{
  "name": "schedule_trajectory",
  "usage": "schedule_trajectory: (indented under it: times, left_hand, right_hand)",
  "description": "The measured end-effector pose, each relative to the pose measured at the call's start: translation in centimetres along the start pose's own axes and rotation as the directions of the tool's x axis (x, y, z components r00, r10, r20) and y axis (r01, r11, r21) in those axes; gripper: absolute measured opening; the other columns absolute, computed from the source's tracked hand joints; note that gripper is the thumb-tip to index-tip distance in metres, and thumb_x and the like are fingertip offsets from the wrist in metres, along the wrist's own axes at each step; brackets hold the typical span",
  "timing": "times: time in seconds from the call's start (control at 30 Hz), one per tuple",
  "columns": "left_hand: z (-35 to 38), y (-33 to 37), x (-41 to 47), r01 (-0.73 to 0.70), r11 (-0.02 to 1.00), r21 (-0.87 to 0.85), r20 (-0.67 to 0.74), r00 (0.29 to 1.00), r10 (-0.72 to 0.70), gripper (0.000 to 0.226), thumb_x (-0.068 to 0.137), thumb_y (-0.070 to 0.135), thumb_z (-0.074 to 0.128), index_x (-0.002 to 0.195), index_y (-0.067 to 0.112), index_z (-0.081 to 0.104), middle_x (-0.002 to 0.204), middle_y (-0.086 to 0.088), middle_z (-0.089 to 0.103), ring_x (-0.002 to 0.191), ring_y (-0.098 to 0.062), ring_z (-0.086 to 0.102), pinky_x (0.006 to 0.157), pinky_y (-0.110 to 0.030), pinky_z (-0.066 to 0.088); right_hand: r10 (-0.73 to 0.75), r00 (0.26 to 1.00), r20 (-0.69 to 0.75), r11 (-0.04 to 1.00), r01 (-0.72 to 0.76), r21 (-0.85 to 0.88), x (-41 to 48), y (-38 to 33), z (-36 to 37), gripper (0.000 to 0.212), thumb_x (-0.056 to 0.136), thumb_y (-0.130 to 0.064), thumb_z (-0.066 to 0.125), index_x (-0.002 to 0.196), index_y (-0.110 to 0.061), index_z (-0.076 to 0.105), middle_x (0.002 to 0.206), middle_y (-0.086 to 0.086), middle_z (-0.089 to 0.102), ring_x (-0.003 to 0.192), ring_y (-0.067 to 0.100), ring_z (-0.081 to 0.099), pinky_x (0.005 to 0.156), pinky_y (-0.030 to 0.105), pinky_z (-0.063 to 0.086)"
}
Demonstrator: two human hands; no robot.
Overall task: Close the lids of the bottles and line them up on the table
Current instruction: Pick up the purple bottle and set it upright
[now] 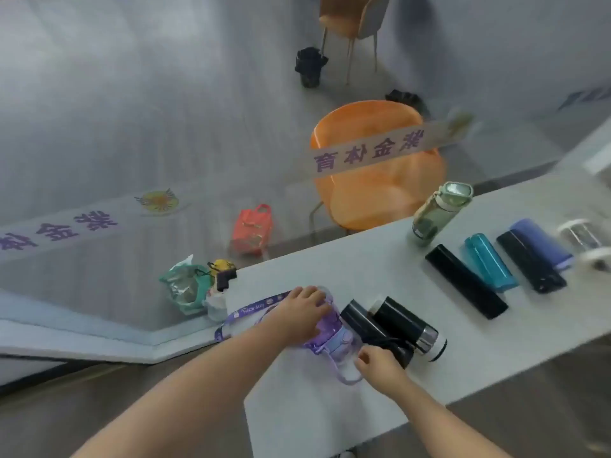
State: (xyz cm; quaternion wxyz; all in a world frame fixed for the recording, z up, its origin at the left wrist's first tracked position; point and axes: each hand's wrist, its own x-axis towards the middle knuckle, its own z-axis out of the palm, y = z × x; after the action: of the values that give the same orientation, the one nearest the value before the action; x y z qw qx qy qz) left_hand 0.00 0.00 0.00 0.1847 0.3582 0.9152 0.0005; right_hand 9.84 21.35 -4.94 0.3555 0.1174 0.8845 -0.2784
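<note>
A purple clear bottle (332,338) lies on its side on the white table (330,408), its purple strap (251,309) trailing to the left. My left hand (302,312) presses down on the bottle's body. At the bottle's lid end, my right hand (377,363) pinches the lid between its fingertips. Two black bottles (396,325) lie side by side just right of it. Farther right lie a long black bottle (466,282), a teal bottle (489,262), another black bottle (529,262) and a blue bottle (542,242). A green bottle (439,209) stands upright at the table's far edge.
A clear cup with white ends (585,242) lies at the far right. Behind a glass wall stand an orange chair (380,180), a red bag (253,228) and green and yellow bags (195,285) on the floor. The table's near edge runs beside my right forearm.
</note>
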Motion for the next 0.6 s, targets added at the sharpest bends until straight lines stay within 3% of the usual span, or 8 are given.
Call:
schedule_trajectory:
  times: [0.1,0.17,0.27,0.33,0.4,0.47,0.53,0.6]
  left_hand:
    - [1.4,-0.9,2.1,-0.123,0.989,0.085,0.047,0.992,0.119,0.067,0.083,0.041,0.068,0.141,0.025,0.038,0.152,-0.007,0.030,0.143,-0.032,0.017,0.116,-0.049,0.018]
    - [2.3,-1.3,3.1,-0.150,0.983,0.104,0.064,0.988,0.144,0.070,0.084,0.044,0.067,0.143,0.026,0.035,0.156,-0.007,0.024,0.146,-0.032,0.011,0.118,-0.051,0.014]
    - [3.8,-2.0,3.3,-0.159,0.980,0.123,0.077,0.986,0.150,0.073,0.082,0.049,0.067,0.143,0.027,0.034,0.157,-0.006,0.021,0.145,-0.033,0.011,0.116,-0.049,0.020]
    - [4.2,-2.4,2.8,-0.144,0.983,0.115,0.058,0.989,0.138,0.075,0.079,0.052,0.068,0.142,0.028,0.034,0.153,-0.006,0.026,0.140,-0.034,0.018,0.112,-0.046,0.026]
    - [4.4,-2.9,1.5,-0.102,0.990,0.092,0.030,0.995,0.100,0.079,0.076,0.057,0.068,0.141,0.030,0.033,0.150,-0.005,0.028,0.136,-0.033,0.021,0.110,-0.045,0.028]
    - [5.0,-3.7,-0.3,-0.053,0.996,0.069,0.023,0.998,0.052,0.081,0.075,0.061,0.068,0.141,0.032,0.032,0.151,-0.004,0.027,0.137,-0.033,0.020,0.111,-0.046,0.027]
    - [5.9,-4.5,-2.3,0.006,0.999,0.042,0.040,0.999,-0.007,0.084,0.075,0.064,0.066,0.144,0.032,0.029,0.154,-0.004,0.023,0.139,-0.034,0.017,0.113,-0.046,0.023]
    - [6.7,-5.0,-4.4,0.064,0.998,0.013,0.052,0.997,-0.065,0.086,0.076,0.068,0.063,0.146,0.032,0.027,0.156,-0.004,0.021,0.139,-0.035,0.015,0.114,-0.046,0.019]
  right_hand:
    - [0.156,0.985,-0.076,0.987,-0.154,0.041,0.5,0.6,1.8,0.021,0.093,-0.033,0.055,0.096,-0.012,0.060,0.095,0.006,0.068,0.092,0.026,0.066,0.078,0.037,0.052]
    - [0.271,0.960,-0.068,0.948,-0.254,0.194,0.4,0.3,2.7,0.026,0.092,-0.030,0.060,0.111,-0.012,0.055,0.106,0.009,0.066,0.099,0.030,0.067,0.079,0.037,0.054]
    - [0.442,0.897,0.024,0.748,-0.383,0.543,1.3,0.1,4.3,0.033,0.087,-0.014,0.063,0.114,-0.011,0.044,0.103,0.017,0.065,0.078,0.030,0.071,0.068,0.039,0.060]
    - [0.517,0.855,0.036,0.624,-0.406,0.668,2.0,0.4,5.0,0.025,0.086,-0.003,0.060,0.109,0.002,0.056,0.089,0.018,0.068,0.067,0.028,0.072,0.074,0.043,0.063]
    - [0.542,0.837,0.078,0.506,-0.398,0.765,1.9,-0.1,5.1,0.016,0.087,0.004,0.058,0.102,0.008,0.064,0.078,0.019,0.068,0.068,0.028,0.071,0.081,0.048,0.062]
    - [0.511,0.848,0.142,0.418,-0.390,0.821,1.2,-1.4,4.6,0.011,0.088,0.009,0.058,0.097,0.008,0.065,0.079,0.022,0.068,0.071,0.030,0.070,0.080,0.045,0.062]
    - [0.470,0.870,0.148,0.455,-0.382,0.804,0.5,-3.3,3.7,0.011,0.087,0.010,0.059,0.097,0.008,0.066,0.084,0.025,0.069,0.073,0.029,0.072,0.069,0.038,0.063]
    - [0.431,0.898,0.093,0.565,-0.349,0.748,0.2,-5.3,2.8,0.012,0.085,0.008,0.060,0.096,0.007,0.065,0.088,0.028,0.071,0.073,0.028,0.075,0.064,0.038,0.064]
